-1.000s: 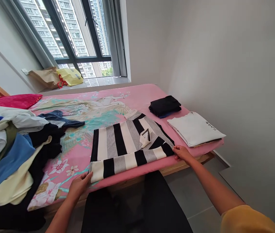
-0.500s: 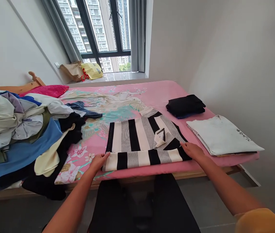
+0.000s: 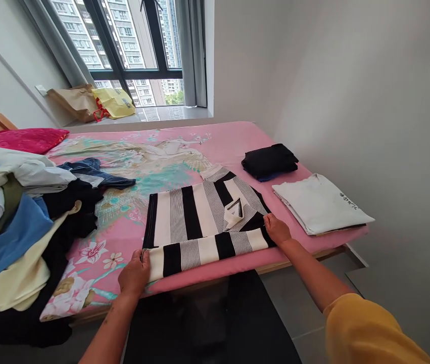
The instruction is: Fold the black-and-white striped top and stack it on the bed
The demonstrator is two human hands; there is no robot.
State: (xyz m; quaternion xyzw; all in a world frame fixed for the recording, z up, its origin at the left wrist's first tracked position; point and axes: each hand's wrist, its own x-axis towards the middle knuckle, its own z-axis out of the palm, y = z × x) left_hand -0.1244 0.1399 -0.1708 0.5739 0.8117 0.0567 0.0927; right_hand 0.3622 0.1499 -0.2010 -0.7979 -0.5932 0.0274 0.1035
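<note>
A black-and-white striped polo shirt [image 3: 192, 212] lies spread on the bed, its near side folded over in a long strip along the bed's front edge. The collar [image 3: 234, 212] shows toward the right end. My left hand [image 3: 135, 272] is closed on the strip's left end, thumb on top and the other fingers partly hidden. At the opposite end, my right hand [image 3: 276, 228] pinches the fabric below the collar. One sleeve points away toward the window.
To the left is a heap of unfolded clothes [image 3: 21, 212], with jeans [image 3: 95, 173] at its edge. Folded black clothes [image 3: 270, 161] and a folded white shirt [image 3: 323, 205] lie on the right of the pink bedsheet [image 3: 233, 134]. Bags [image 3: 114, 102] rest on the windowsill.
The view has turned right, so things appear farther left. Both hands remain on the shirt's folded strip; my left hand has closed more fully around its end.
</note>
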